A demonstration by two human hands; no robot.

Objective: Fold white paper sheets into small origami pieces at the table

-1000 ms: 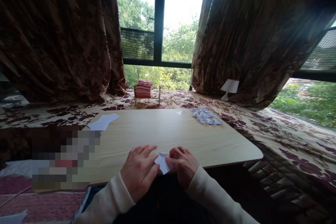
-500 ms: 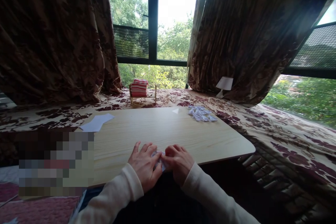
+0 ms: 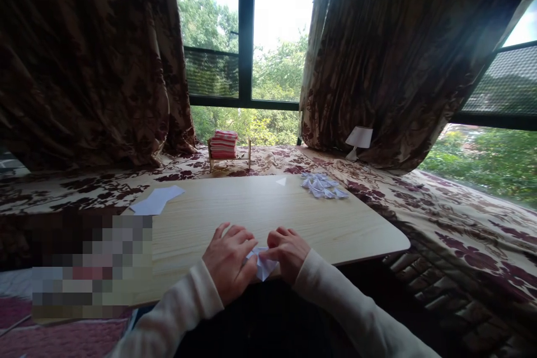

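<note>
Both hands meet at the near edge of a light wooden table (image 3: 319, 218). My left hand (image 3: 229, 260) and my right hand (image 3: 285, 251) pinch a small folded piece of white paper (image 3: 262, 265) between them, thumbs and fingertips pressed on it. The paper's point hangs just over the table's front edge. Cream sleeves cover both wrists.
A pile of several folded white paper pieces (image 3: 321, 185) lies at the table's far right, with one single piece (image 3: 281, 180) beside it. Flat white sheets (image 3: 157, 200) lie at the far left. Behind, a small wooden rack with red-striped cloth (image 3: 224, 145), a little lamp (image 3: 356, 139), curtains and a window.
The hands stay together on the folded paper, shifting slightly; the paper's point shows again below the fingers. The camera view has moved a little.
</note>
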